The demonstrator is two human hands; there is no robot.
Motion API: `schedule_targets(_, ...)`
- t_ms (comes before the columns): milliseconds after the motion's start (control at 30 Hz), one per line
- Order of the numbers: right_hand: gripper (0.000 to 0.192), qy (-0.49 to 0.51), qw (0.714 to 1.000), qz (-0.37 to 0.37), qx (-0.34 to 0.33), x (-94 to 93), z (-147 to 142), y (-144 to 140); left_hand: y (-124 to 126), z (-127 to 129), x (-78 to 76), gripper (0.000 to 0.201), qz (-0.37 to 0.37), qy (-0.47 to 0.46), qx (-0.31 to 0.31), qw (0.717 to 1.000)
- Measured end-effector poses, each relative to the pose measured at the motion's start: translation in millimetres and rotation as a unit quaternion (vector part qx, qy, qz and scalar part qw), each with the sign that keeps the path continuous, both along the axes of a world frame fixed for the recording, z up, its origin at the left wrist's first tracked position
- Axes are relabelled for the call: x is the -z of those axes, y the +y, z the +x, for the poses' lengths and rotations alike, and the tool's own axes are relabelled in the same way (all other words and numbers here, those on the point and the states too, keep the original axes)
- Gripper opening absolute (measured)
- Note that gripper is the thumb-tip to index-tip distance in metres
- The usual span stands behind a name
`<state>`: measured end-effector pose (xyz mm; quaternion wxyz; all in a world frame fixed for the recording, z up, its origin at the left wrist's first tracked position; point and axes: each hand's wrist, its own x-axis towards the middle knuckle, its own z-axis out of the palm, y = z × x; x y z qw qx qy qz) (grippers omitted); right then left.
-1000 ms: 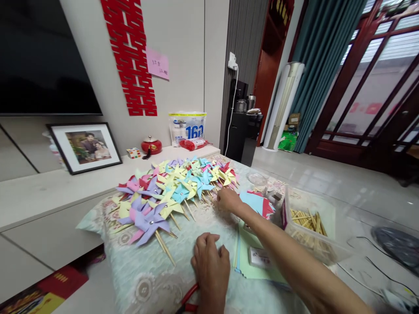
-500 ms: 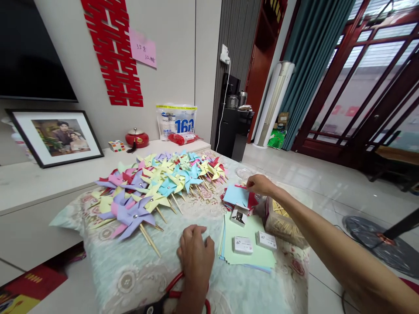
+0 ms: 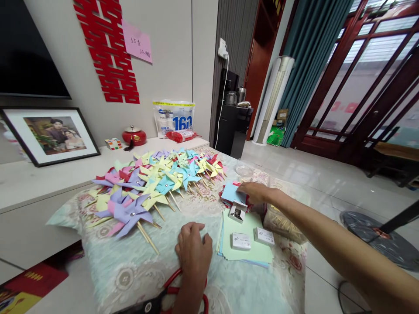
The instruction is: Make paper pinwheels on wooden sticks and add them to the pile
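Reaching with fingers pinched on the top blue sheet, the right hand may knock the open small box just below it, while the left hand rests flat and empty on the cloth.

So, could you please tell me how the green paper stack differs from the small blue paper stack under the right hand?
The green paper stack is larger and carries two small white boxes; the blue paper stack is smaller, lies farther away, and has the right hand on it. Both lie flat on the floral cloth.
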<state>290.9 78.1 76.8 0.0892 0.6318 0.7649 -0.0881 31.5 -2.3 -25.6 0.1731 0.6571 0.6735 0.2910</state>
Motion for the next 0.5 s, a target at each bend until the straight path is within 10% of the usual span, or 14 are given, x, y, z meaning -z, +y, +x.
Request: schedule_targets(500, 0.048, 0.010, 0.998, -0.036, -0.055, -4.3, 9, 15, 3, -3, 2.0, 0.024, -0.026, -0.002, 0.015, 1.000)
